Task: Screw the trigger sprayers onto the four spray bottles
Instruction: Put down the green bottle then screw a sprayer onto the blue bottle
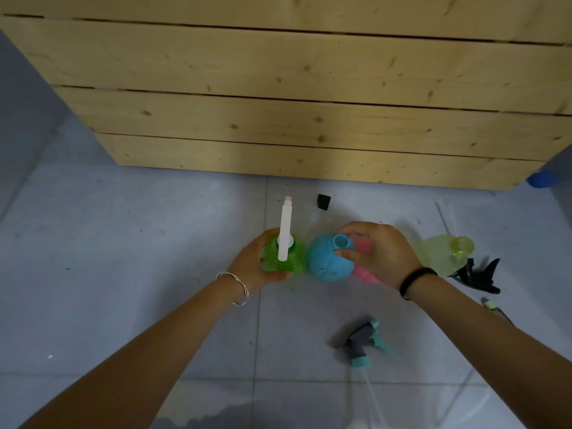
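A green ribbed bottle stands on the floor with a white trigger sprayer on its neck; my left hand grips its side. Beside it stands a round blue bottle, neck open. My right hand holds that neck with fingertips and covers most of a pink bottle. A yellow-green bottle with an open neck stands to the right. A black sprayer lies by it. A grey and teal sprayer lies nearer me.
A wall of pale wooden planks rises just behind the bottles. A small black block lies on the grey tiled floor. A blue object shows at the planks' right end. A thin tube lies right.
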Tool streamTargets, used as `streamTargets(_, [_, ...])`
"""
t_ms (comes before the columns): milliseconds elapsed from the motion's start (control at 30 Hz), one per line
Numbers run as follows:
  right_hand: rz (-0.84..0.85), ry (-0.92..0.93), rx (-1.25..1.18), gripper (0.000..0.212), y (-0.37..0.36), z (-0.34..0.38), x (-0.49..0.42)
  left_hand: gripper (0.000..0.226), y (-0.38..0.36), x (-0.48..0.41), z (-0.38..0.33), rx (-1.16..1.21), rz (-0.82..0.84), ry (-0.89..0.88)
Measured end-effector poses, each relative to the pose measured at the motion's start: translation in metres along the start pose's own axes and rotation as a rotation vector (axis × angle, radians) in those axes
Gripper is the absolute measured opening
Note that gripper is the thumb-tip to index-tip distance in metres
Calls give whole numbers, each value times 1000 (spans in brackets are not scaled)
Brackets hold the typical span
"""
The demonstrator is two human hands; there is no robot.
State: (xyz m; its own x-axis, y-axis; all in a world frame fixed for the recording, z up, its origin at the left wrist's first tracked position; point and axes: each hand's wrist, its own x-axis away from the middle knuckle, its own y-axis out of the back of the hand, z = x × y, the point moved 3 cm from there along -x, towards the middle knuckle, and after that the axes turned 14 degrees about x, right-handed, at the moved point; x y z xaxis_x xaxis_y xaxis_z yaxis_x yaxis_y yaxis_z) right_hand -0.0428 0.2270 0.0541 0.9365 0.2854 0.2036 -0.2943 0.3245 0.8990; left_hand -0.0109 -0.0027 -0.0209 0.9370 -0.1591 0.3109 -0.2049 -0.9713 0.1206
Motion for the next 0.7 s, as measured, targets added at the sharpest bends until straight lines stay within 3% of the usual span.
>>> streamTargets(167, [-6, 49, 15, 27, 4, 4, 2, 109, -2, 8, -19, -12, 71, -4])
streamTargets(267, [-22, 95, 31, 28, 21, 8, 3, 126, 0, 20, -47, -36, 30, -57])
streamTargets(400, [-100, 106, -100, 30, 66, 21, 10, 125, -3, 33, -99, -224, -78, -308])
streamTargets(500, [-99, 122, -256, 27, 98, 31, 22, 113, -25, 36, -136, -263, -10, -468])
streamTargets(700, [-142, 149, -314, 37, 132, 34, 50, 103, -70, 29, -143, -64, 122, -335])
